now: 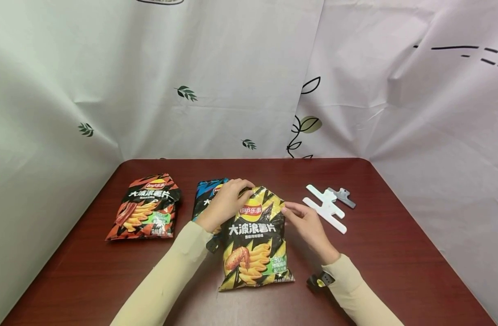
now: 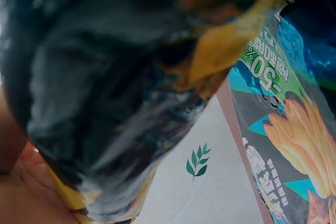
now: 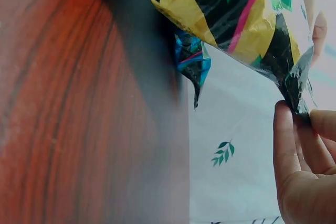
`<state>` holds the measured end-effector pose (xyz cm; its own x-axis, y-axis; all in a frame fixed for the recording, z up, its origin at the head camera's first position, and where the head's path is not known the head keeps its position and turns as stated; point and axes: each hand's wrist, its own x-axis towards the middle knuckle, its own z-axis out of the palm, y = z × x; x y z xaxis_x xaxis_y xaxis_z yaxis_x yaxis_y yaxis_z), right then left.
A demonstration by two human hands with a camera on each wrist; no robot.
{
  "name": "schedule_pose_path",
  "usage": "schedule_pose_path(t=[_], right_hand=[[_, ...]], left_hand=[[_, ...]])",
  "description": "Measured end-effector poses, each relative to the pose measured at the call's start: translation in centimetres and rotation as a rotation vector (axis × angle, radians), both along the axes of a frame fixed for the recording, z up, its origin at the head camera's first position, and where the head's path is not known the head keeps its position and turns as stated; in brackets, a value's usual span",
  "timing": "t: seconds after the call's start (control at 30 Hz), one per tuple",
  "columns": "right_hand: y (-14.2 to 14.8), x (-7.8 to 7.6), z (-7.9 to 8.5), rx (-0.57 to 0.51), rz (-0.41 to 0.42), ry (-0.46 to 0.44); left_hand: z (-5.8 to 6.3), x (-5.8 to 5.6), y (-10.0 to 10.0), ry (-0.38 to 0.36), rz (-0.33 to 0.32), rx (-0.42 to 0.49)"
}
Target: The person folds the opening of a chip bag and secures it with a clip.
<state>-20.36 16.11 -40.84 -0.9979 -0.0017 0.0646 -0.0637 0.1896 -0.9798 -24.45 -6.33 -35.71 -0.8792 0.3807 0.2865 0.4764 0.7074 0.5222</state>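
On the yellow bag (image 1: 257, 240) I can read Lay's 乐事 in a red oval logo (image 1: 250, 210), with 大波浪薯片 in big white characters beneath and -50 on a green label (image 1: 278, 265); the rest of that label is too small for me. Over on the red bag (image 1: 144, 210) it's Lay's and 大波浪薯片 again, though its green patch (image 1: 159, 218) blurs out. The blue bag (image 1: 204, 194) is mostly covered, showing part of its badge (image 1: 217, 190) and the character 大, but close up from the left wrist its green panel (image 2: 262, 64) says -50%, tilted.
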Motion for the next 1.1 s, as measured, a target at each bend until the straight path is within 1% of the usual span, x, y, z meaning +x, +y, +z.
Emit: schedule_pose_path(t=[0.1,0.37,0.57,0.7,0.9,1.1], right_hand=[[0.11,0.17,0.11,0.019,0.002,0.015],[0.19,0.41,0.18,0.031,0.015,0.018],[0.12,0.42,0.08,0.038,0.004,0.03],[-0.01,0.42,0.02,0.03,0.005,0.038],[-0.31,0.57,0.19,0.003,0.008,0.038],[-0.42,0.47,0.18,0.013,0.003,0.048]], left_hand=[[-0.01,0.1,0.04,0.003,-0.001,0.005],[-0.26,0.28,0.13,-0.002,0.016,0.01],[-0.29,0.31,0.12,0.009,0.02,0.024],[-0.29,0.32,0.11,0.009,0.022,0.032],[-0.31,0.43,0.12,0.011,0.041,0.022],[-0.23,0.54,0.03,0.023,0.049,0.017]])
